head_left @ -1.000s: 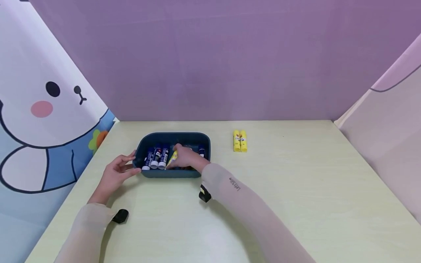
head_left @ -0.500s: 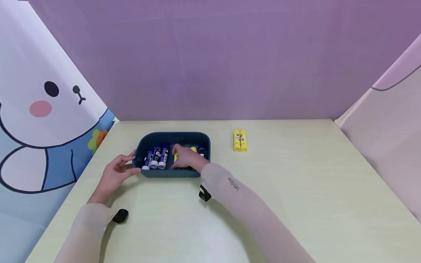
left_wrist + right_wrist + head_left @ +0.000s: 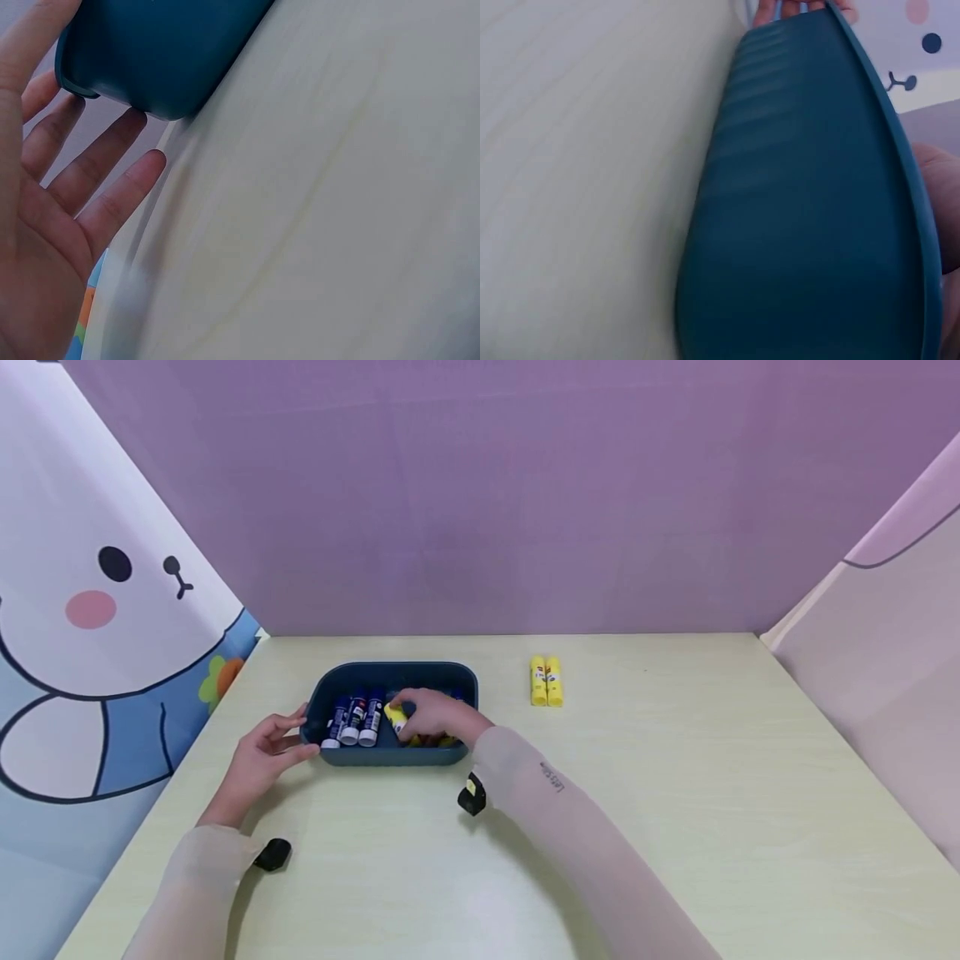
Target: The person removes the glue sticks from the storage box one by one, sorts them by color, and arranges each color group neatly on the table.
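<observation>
A dark teal bin (image 3: 390, 757) stands on the table and holds several glue sticks. In the head view my right hand (image 3: 435, 714) reaches into its right half, thumb and index finger around a tilted yellow glue stick (image 3: 395, 717). Three blue glue sticks (image 3: 352, 722) with white ends lie side by side left of that hand. More yellow shows beneath the palm, mostly hidden. My left hand (image 3: 262, 760) touches the bin's left end with spread, fairly straight fingers. In the left wrist view, its fingertips (image 3: 154, 161) lie near the bin's wall (image 3: 157, 60). The right wrist view shows mostly the bin's outer side (image 3: 802, 187).
Two yellow glue sticks (image 3: 546, 681) lie side by side on the table (image 3: 675, 760), right of the bin. A purple panel (image 3: 510, 502) rises behind the table, and a cartoon-printed panel (image 3: 90, 693) borders the left side.
The yellow glue stick at my right fingers now leans the other way, its top toward the blue sticks. My right hand and sleeve have shifted slightly right. The left hand holds its place.
</observation>
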{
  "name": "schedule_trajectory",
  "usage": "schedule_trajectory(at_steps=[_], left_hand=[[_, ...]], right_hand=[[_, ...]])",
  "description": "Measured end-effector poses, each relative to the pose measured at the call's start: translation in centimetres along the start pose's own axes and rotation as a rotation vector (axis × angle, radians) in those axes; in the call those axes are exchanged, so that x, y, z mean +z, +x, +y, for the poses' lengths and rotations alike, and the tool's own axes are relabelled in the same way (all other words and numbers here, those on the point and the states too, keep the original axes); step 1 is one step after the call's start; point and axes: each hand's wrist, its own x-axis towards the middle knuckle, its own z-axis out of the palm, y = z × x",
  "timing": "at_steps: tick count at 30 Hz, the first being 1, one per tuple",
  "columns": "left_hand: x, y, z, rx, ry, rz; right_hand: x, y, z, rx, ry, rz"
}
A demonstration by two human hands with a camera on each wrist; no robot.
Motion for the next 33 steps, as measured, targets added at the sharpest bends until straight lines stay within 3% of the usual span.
schedule_trajectory(at_steps=[16,33], left_hand=[[0.0,0.0,0.2,-0.006,0.015,0.006],[0.0,0.0,0.1,0.002,0.011,0.006]], right_hand=[[-2.6,-1.4,0.7,-0.085,0.436,-0.079],[-4.2,-2.9,2.1,-0.191,0.567,-0.043]])
